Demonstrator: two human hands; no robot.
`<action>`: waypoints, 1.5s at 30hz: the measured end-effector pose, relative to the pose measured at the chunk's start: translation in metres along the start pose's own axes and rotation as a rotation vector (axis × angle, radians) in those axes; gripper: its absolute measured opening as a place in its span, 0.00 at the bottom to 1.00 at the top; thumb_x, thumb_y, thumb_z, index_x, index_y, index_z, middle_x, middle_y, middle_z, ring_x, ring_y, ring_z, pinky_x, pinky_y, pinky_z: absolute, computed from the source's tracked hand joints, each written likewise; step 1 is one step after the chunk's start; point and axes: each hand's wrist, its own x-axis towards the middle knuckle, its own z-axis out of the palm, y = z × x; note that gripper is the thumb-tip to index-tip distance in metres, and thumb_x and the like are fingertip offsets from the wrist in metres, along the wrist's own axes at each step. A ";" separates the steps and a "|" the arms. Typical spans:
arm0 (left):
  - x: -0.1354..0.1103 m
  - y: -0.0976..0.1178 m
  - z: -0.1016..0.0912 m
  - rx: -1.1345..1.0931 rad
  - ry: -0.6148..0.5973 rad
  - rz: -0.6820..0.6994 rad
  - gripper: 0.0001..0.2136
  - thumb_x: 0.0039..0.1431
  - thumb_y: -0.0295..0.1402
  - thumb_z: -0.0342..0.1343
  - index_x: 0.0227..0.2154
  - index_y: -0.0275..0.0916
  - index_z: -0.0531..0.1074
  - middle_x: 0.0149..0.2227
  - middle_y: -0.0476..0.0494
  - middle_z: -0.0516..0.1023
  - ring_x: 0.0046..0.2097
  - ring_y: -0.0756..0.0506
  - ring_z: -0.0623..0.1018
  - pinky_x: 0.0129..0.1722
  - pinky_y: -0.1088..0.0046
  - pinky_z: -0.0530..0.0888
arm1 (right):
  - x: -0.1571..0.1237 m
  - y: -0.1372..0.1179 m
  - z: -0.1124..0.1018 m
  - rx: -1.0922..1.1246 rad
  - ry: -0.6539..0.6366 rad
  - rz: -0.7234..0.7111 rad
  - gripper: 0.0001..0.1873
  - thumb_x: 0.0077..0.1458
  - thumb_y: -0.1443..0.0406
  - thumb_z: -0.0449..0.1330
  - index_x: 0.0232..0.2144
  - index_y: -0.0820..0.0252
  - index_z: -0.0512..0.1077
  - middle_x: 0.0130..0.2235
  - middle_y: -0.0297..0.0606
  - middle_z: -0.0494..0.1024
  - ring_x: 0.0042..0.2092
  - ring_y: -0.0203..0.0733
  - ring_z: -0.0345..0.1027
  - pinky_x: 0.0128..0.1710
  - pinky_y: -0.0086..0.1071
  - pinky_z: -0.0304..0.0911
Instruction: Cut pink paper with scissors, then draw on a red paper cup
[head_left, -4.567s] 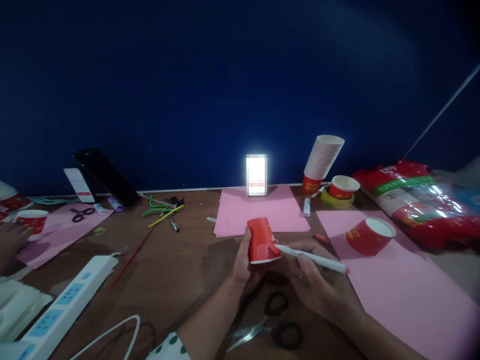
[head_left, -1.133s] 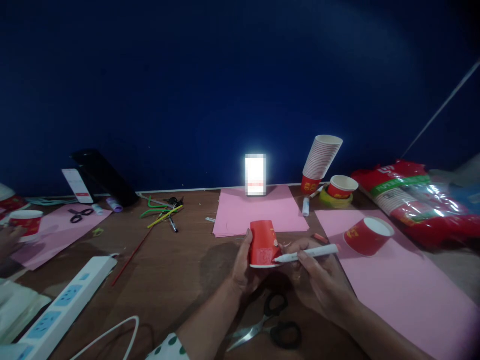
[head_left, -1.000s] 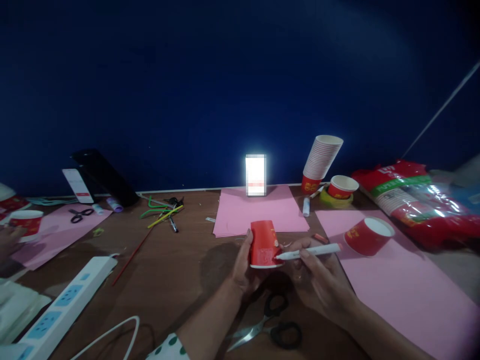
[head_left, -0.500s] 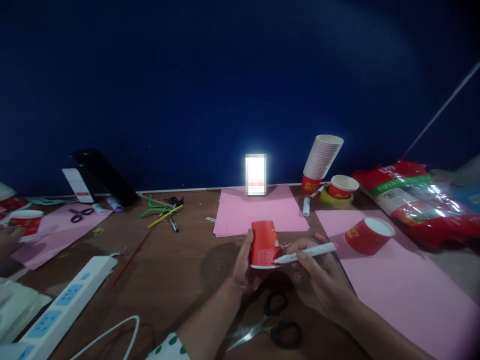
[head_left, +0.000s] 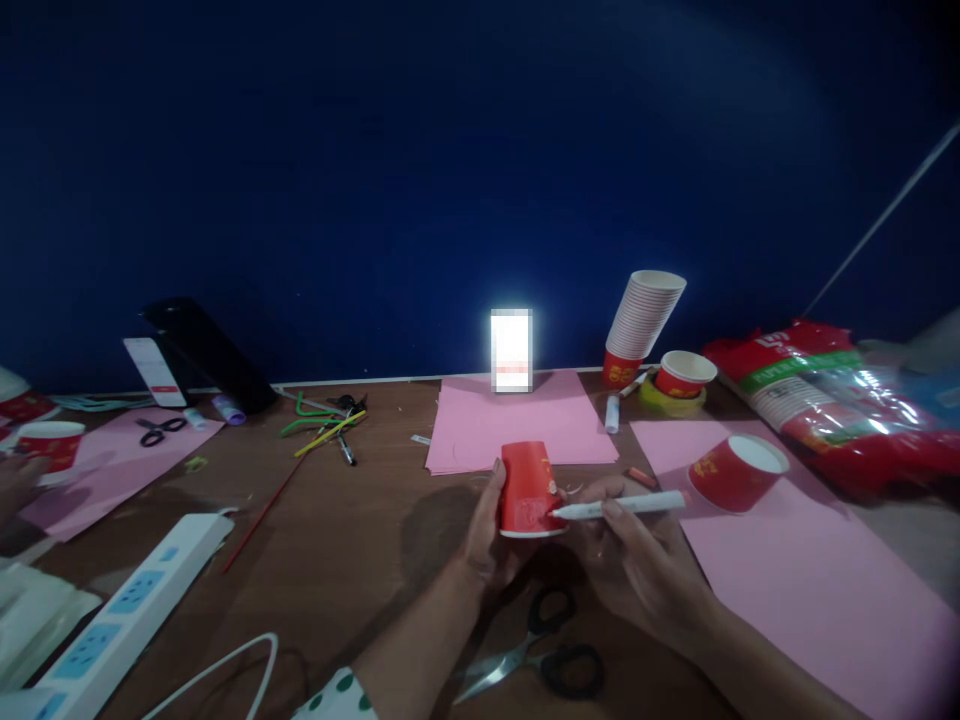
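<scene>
My left hand (head_left: 489, 525) is closed around a red paper cup (head_left: 527, 485), held upside down with its white rim at the bottom. Between the fingers and thumb of my right hand (head_left: 630, 540) is a white marker pen (head_left: 630, 504). Its tip is at the right side of the cup, low down near the rim. A square patch with drawn lines shows faintly on the cup's lower wall. Scissors (head_left: 536, 655) with black handles lie on the table just below both hands. A small red marker cap (head_left: 641, 477) rests behind my right hand.
Pink paper (head_left: 472, 425) lies ahead under a lit phone (head_left: 512, 350). To the right are stacked cups (head_left: 645, 320), tape (head_left: 673, 402), a lying cup (head_left: 739, 473) and a red plastic bag (head_left: 825, 400). Leftward are straws (head_left: 322, 430), a power strip (head_left: 142, 590) and another person's hand (head_left: 16, 485).
The marker has swung flatter, its back end moving slightly right and down. Its tip has shifted a little up along the cup. My left hand and the cup have barely moved.
</scene>
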 end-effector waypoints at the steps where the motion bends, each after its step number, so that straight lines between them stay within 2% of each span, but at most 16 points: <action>1: 0.000 0.000 -0.001 0.002 0.002 0.000 0.26 0.57 0.52 0.48 0.38 0.28 0.72 0.33 0.35 0.78 0.35 0.42 0.77 0.41 0.64 0.73 | 0.000 0.000 0.000 -0.012 0.026 -0.004 0.08 0.56 0.58 0.60 0.32 0.56 0.73 0.31 0.35 0.74 0.32 0.37 0.66 0.36 0.33 0.65; 5: 0.000 0.000 -0.003 -0.020 0.035 -0.020 0.26 0.56 0.52 0.50 0.39 0.29 0.72 0.35 0.36 0.78 0.36 0.43 0.77 0.43 0.63 0.72 | 0.001 -0.001 0.005 -0.027 0.099 -0.009 0.08 0.54 0.58 0.62 0.32 0.57 0.74 0.28 0.34 0.73 0.30 0.36 0.65 0.31 0.29 0.64; 12: 0.001 -0.001 -0.003 -0.020 0.038 -0.026 0.26 0.56 0.52 0.51 0.39 0.29 0.71 0.34 0.35 0.77 0.36 0.42 0.77 0.42 0.63 0.73 | 0.000 0.000 0.005 0.017 0.091 0.010 0.08 0.54 0.59 0.63 0.33 0.56 0.74 0.32 0.35 0.76 0.33 0.36 0.68 0.34 0.29 0.66; 15: 0.002 -0.001 -0.004 -0.022 0.036 -0.021 0.26 0.55 0.52 0.51 0.39 0.29 0.71 0.34 0.36 0.77 0.36 0.42 0.77 0.42 0.63 0.72 | 0.001 0.000 0.004 0.016 0.055 0.009 0.08 0.54 0.59 0.63 0.33 0.57 0.74 0.30 0.34 0.74 0.32 0.36 0.67 0.33 0.28 0.65; 18: 0.002 -0.001 -0.003 -0.022 0.020 -0.017 0.26 0.56 0.52 0.50 0.38 0.29 0.72 0.34 0.35 0.78 0.35 0.42 0.77 0.42 0.64 0.73 | 0.000 -0.002 0.006 0.009 0.074 0.003 0.07 0.54 0.59 0.63 0.32 0.57 0.74 0.28 0.33 0.73 0.30 0.34 0.66 0.31 0.27 0.64; 22: 0.002 -0.002 -0.003 -0.022 -0.008 -0.014 0.26 0.56 0.52 0.50 0.36 0.28 0.73 0.32 0.35 0.77 0.34 0.43 0.77 0.41 0.65 0.72 | 0.000 -0.004 0.008 -0.024 0.082 -0.001 0.09 0.53 0.58 0.63 0.32 0.58 0.74 0.29 0.34 0.74 0.31 0.36 0.67 0.32 0.28 0.65; 27: 0.001 -0.002 -0.001 -0.020 0.029 -0.005 0.25 0.56 0.51 0.51 0.38 0.29 0.73 0.33 0.36 0.78 0.34 0.43 0.77 0.40 0.66 0.73 | 0.001 -0.003 0.007 -0.029 0.083 0.024 0.09 0.53 0.58 0.63 0.33 0.58 0.75 0.30 0.35 0.75 0.32 0.35 0.67 0.33 0.28 0.65; 33: -0.001 0.000 0.005 0.008 -0.036 0.000 0.25 0.58 0.50 0.49 0.34 0.27 0.73 0.29 0.37 0.77 0.31 0.45 0.76 0.37 0.69 0.73 | -0.002 -0.003 0.008 -0.027 0.035 0.025 0.08 0.54 0.58 0.63 0.31 0.57 0.74 0.28 0.33 0.74 0.30 0.35 0.66 0.32 0.29 0.64; 37: 0.000 -0.001 0.003 0.013 -0.002 -0.003 0.26 0.58 0.51 0.48 0.35 0.27 0.73 0.30 0.37 0.78 0.32 0.45 0.76 0.37 0.69 0.73 | -0.001 -0.002 0.006 -0.015 0.048 0.006 0.08 0.54 0.58 0.63 0.32 0.56 0.74 0.28 0.32 0.73 0.32 0.36 0.67 0.34 0.29 0.64; 41: 0.000 -0.001 0.001 0.012 -0.036 -0.006 0.27 0.58 0.52 0.48 0.35 0.27 0.73 0.31 0.37 0.77 0.33 0.45 0.76 0.39 0.69 0.72 | -0.001 -0.001 0.004 -0.049 0.031 0.033 0.09 0.54 0.58 0.63 0.32 0.57 0.73 0.28 0.33 0.73 0.29 0.34 0.65 0.31 0.28 0.63; 45: 0.000 -0.002 0.002 0.010 -0.024 0.001 0.27 0.57 0.52 0.49 0.34 0.27 0.74 0.30 0.37 0.77 0.32 0.45 0.76 0.39 0.69 0.72 | -0.002 -0.005 0.007 -0.076 0.037 0.028 0.10 0.53 0.57 0.64 0.32 0.57 0.74 0.29 0.34 0.75 0.30 0.35 0.66 0.32 0.29 0.63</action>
